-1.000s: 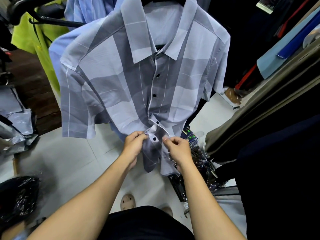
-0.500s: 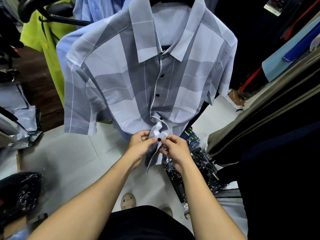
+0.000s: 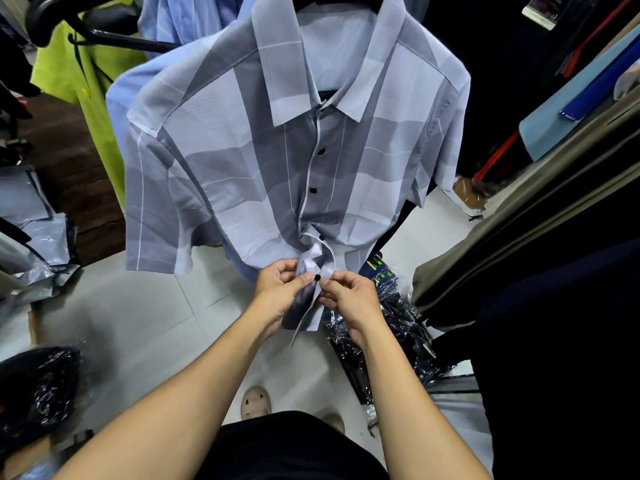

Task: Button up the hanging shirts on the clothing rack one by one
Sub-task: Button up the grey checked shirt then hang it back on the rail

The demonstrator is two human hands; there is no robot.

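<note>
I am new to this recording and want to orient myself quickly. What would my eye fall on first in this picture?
First, the grey checked shirt on a hanger fills the upper middle of the view, its upper black buttons closed. Below it, the left hand and right hand pinch the lower placket around one black button. A lime green garment hangs behind at the upper left.

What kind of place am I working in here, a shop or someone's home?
Most likely a clothing shop or its stockroom. The grey checked shirt hangs among other garments like the lime-green one, plastic-wrapped packs of clothing lie on the tiled floor, and more dark garments hang on the right.
</note>
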